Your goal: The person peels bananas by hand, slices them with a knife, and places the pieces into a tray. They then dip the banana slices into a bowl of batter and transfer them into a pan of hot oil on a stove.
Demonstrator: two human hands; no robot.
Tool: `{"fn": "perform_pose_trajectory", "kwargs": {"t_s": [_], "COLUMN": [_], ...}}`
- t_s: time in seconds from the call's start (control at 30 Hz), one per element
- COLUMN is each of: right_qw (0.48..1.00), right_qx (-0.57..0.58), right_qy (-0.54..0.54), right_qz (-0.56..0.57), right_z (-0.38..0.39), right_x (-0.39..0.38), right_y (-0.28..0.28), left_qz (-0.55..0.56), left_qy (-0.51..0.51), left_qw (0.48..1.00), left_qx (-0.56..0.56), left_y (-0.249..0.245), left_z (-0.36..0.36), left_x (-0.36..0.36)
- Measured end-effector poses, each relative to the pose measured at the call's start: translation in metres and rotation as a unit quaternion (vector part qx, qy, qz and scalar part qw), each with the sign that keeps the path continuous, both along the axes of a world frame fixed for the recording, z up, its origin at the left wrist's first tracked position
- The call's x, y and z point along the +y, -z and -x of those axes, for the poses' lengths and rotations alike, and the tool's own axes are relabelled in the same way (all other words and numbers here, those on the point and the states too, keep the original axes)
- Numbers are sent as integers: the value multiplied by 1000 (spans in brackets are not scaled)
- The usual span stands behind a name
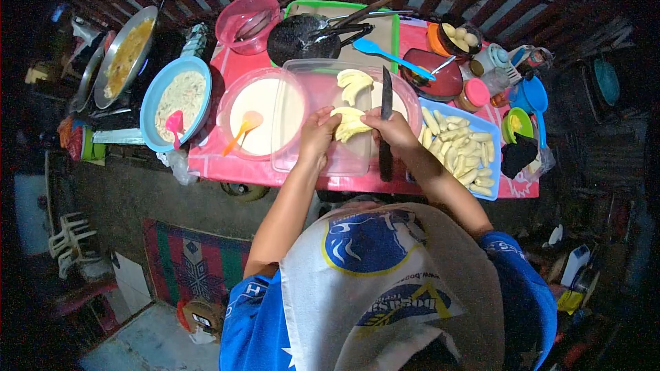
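My left hand (317, 136) pinches one side of a peeled banana sliced into a fan (350, 124). My right hand (397, 133) grips the other side and also holds a knife (387, 93), its dark blade pointing away from me. Under both hands lies a clear plastic lid or shallow tray (323, 162). Another fanned banana (355, 85) rests on it, just beyond the one in my fingers. To the right, a light blue tray (494, 189) holds several peeled bananas (457, 148).
Left are a pink-rimmed basin (224, 124) of pale batter with an orange spoon (249, 124), a blue basin (147, 113) with a pink scoop (175, 124), and a wok (103, 89). Behind are a black pan (292, 40), blue spatula (392, 58) and dark red dish (440, 89).
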State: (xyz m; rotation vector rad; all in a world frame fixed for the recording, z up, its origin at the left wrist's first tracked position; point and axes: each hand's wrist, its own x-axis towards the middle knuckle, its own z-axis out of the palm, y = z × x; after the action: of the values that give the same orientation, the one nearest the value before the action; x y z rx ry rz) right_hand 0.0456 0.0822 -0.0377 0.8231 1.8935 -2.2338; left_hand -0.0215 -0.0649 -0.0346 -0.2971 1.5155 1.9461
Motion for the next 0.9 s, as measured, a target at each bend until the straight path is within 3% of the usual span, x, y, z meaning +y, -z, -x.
{"fn": "perform_pose_trajectory", "kwargs": {"t_s": [0.1,0.17,0.2,0.27,0.3,0.37,0.4,0.47,0.5,0.57,0.63,0.67,0.73,0.77,0.83,0.9], "right_qw": [998,992,992,979,979,947,947,895,915,816,877,868,978,997,995,993], "right_qx": [-33,-58,-59,-53,-55,-42,-44,-27,-9,112,51,87,10,-54,-100,6], "right_qy": [-10,-38,-37,-34,-32,-49,-44,-60,-84,41,4,31,9,-10,1,-2], "right_qz": [-45,-102,-102,-195,-194,-315,-314,-442,-395,-565,-479,-489,-210,-61,18,-119], "right_z": [13,19,21,24,24,24,25,26,26,23,6,-5,-38,-63,-114,-161], "right_x": [7,11,11,9,9,7,6,7,10,0,6,9,25,35,51,58], "right_y": [11,25,31,37,36,35,36,43,48,55,31,31,24,14,2,17], "left_qz": [9,71,71,218,218,283,295,314,331,315,318,306,282,248,207,115], "left_qy": [-3,63,65,118,121,234,190,208,221,206,203,190,189,195,204,307], "left_qw": [1000,987,987,913,913,781,761,743,726,718,728,744,757,768,776,787], "left_qx": [27,133,132,324,323,505,546,553,561,586,573,563,558,558,560,522], "left_y": [14,24,25,22,18,12,19,19,18,25,9,6,0,-3,-11,-17], "left_z": [6,10,11,8,8,7,-2,-8,-10,-9,-12,-11,-13,-14,-22,-39], "left_x": [0,-5,-8,-16,-18,-19,-19,-20,-19,-17,-10,-6,15,26,57,101]}}
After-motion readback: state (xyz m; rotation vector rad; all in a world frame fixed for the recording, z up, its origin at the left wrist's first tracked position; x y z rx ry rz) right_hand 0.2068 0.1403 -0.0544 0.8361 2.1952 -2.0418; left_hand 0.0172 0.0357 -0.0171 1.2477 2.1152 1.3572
